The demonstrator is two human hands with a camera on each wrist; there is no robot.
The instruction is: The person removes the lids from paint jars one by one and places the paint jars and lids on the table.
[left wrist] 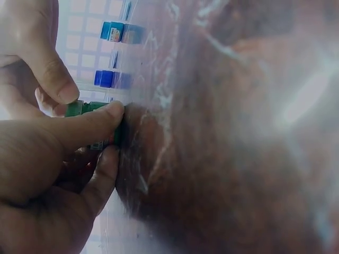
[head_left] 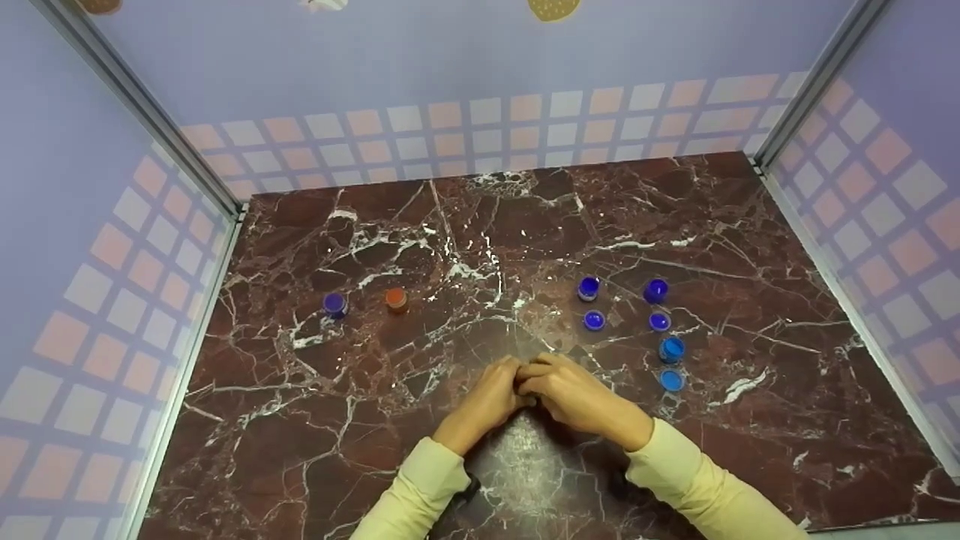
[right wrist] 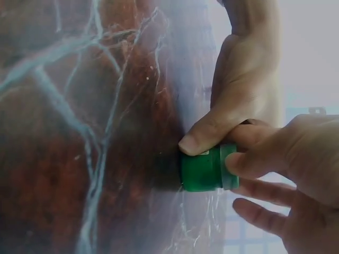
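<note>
Left hand [head_left: 486, 396]: fingers grip the green screw-cap jar [right wrist: 200, 173] body; right hand [head_left: 570, 390]: fingers pinch its lid [right wrist: 229, 182]; light-blue jar [head_left: 672, 349] stands right of the fingers.

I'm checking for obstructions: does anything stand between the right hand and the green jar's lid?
Nothing visible does: the right hand touches the lid, while the left hand holds the green jar. The light-blue jar stands off to the right.
</note>
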